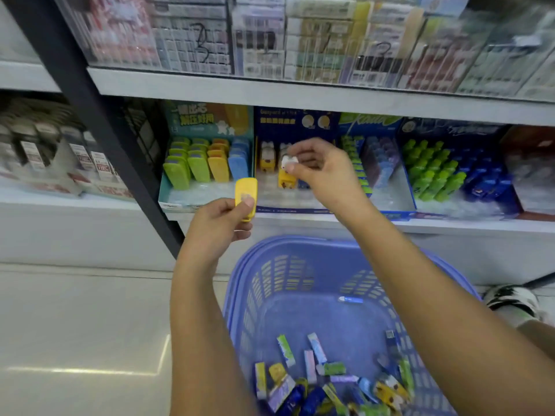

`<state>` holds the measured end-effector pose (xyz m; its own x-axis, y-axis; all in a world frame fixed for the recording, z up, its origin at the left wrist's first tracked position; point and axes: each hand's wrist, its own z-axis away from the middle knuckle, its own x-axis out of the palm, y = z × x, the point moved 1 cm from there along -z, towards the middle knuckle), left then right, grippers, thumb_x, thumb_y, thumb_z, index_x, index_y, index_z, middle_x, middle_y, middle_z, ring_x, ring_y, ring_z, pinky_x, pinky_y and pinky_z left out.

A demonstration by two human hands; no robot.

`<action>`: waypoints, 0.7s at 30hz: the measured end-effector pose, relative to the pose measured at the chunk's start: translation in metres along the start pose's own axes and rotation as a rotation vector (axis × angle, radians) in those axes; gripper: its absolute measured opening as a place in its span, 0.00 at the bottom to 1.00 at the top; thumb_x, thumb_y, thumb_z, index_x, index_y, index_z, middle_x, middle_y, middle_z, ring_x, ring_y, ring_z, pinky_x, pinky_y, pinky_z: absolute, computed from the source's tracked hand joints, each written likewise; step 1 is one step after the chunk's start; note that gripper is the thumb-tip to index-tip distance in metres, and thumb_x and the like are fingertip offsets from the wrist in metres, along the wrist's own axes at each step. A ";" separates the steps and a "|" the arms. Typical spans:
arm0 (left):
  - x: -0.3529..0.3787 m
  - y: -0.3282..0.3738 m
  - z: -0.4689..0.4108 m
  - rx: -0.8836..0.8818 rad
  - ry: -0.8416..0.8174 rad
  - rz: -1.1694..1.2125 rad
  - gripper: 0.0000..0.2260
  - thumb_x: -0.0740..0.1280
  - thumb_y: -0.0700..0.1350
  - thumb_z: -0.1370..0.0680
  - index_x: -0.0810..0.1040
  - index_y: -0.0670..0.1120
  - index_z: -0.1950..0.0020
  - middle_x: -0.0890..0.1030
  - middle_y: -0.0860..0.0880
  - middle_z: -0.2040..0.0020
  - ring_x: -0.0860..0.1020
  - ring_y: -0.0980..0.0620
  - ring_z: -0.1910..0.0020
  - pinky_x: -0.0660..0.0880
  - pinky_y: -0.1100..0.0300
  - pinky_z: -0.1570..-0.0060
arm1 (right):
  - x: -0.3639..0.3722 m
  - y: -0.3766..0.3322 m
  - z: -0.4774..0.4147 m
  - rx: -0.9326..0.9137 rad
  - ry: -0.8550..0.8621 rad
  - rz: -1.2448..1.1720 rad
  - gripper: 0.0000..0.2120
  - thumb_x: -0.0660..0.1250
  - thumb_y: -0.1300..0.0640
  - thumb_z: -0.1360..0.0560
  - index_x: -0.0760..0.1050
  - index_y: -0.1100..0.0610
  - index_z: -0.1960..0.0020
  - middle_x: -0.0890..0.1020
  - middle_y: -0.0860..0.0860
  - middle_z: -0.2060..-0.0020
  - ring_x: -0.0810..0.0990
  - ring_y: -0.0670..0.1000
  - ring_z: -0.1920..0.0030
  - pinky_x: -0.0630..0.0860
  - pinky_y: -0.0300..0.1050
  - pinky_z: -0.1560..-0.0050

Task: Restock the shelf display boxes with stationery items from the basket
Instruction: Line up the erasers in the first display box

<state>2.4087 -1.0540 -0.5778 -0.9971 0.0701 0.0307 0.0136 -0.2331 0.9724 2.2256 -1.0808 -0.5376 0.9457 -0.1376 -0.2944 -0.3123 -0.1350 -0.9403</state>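
Observation:
My left hand grips a yellow flat eraser-like item and holds it upright in front of the teal display box, which has rows of green, yellow and blue items of the same kind. My right hand pinches a small white-and-yellow animal-shaped item over the dark blue display box, where similar pieces stand. Below both hands sits the purple basket, with several loose stationery items at its bottom.
More display boxes with green and blue items fill the shelf to the right. A black shelf upright slants down at the left. The upper shelf carries clear boxes of packaged goods. A shoe shows at right on the pale floor.

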 end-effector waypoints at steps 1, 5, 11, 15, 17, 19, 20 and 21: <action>-0.002 -0.001 -0.001 0.015 0.070 0.038 0.10 0.68 0.48 0.23 0.77 0.43 0.61 0.76 0.50 0.66 0.77 0.59 0.70 0.77 0.68 0.67 | 0.006 0.002 -0.013 -0.031 0.025 0.070 0.08 0.71 0.64 0.29 0.76 0.55 0.53 0.79 0.50 0.58 0.76 0.46 0.57 0.75 0.35 0.55; -0.008 -0.009 -0.009 0.026 0.179 0.114 0.08 0.69 0.47 0.24 0.78 0.42 0.57 0.78 0.49 0.65 0.78 0.60 0.69 0.77 0.68 0.66 | 0.029 0.020 -0.053 -0.086 -0.048 0.476 0.07 0.70 0.63 0.29 0.77 0.56 0.51 0.80 0.48 0.58 0.79 0.48 0.56 0.78 0.42 0.52; -0.007 -0.016 -0.016 0.048 0.227 0.081 0.07 0.69 0.48 0.24 0.79 0.45 0.58 0.80 0.54 0.70 0.78 0.62 0.71 0.78 0.69 0.65 | 0.040 0.030 -0.069 -0.153 -0.068 0.693 0.07 0.69 0.60 0.28 0.78 0.57 0.50 0.82 0.53 0.50 0.80 0.53 0.51 0.77 0.46 0.49; -0.008 -0.014 -0.016 0.057 0.227 0.101 0.05 0.69 0.46 0.24 0.80 0.45 0.58 0.80 0.54 0.71 0.79 0.62 0.71 0.77 0.69 0.66 | 0.041 0.028 -0.070 -0.206 -0.083 0.840 0.07 0.68 0.60 0.28 0.79 0.57 0.50 0.77 0.55 0.46 0.78 0.56 0.49 0.73 0.44 0.50; -0.009 -0.012 -0.014 0.055 0.219 0.113 0.04 0.69 0.45 0.24 0.80 0.45 0.56 0.81 0.54 0.70 0.80 0.61 0.70 0.78 0.69 0.65 | 0.040 0.023 -0.072 -0.212 -0.098 0.903 0.07 0.69 0.59 0.27 0.79 0.57 0.50 0.77 0.56 0.46 0.76 0.57 0.47 0.70 0.43 0.51; -0.010 -0.010 -0.012 0.060 0.208 0.118 0.03 0.69 0.43 0.24 0.80 0.44 0.53 0.81 0.52 0.66 0.80 0.61 0.68 0.78 0.68 0.64 | 0.038 0.015 -0.074 -0.200 -0.138 0.937 0.08 0.69 0.59 0.27 0.80 0.58 0.48 0.77 0.56 0.44 0.75 0.57 0.44 0.70 0.42 0.49; -0.010 -0.008 -0.011 0.062 0.201 0.119 0.02 0.69 0.42 0.24 0.80 0.45 0.53 0.82 0.51 0.65 0.81 0.60 0.68 0.78 0.68 0.64 | 0.037 0.011 -0.074 -0.192 -0.162 0.955 0.09 0.68 0.59 0.26 0.80 0.57 0.46 0.75 0.56 0.42 0.75 0.57 0.43 0.70 0.42 0.47; -0.010 -0.007 -0.010 0.061 0.196 0.120 0.01 0.69 0.42 0.24 0.80 0.46 0.53 0.82 0.51 0.64 0.81 0.60 0.67 0.78 0.68 0.64 | 0.036 0.007 -0.071 -0.187 -0.186 0.969 0.12 0.67 0.60 0.25 0.79 0.56 0.43 0.73 0.56 0.40 0.73 0.57 0.41 0.69 0.41 0.45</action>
<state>2.4178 -1.0630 -0.5875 -0.9835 -0.1455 0.1074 0.1316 -0.1688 0.9768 2.2508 -1.1561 -0.5428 0.2697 -0.1163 -0.9559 -0.9490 -0.2002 -0.2434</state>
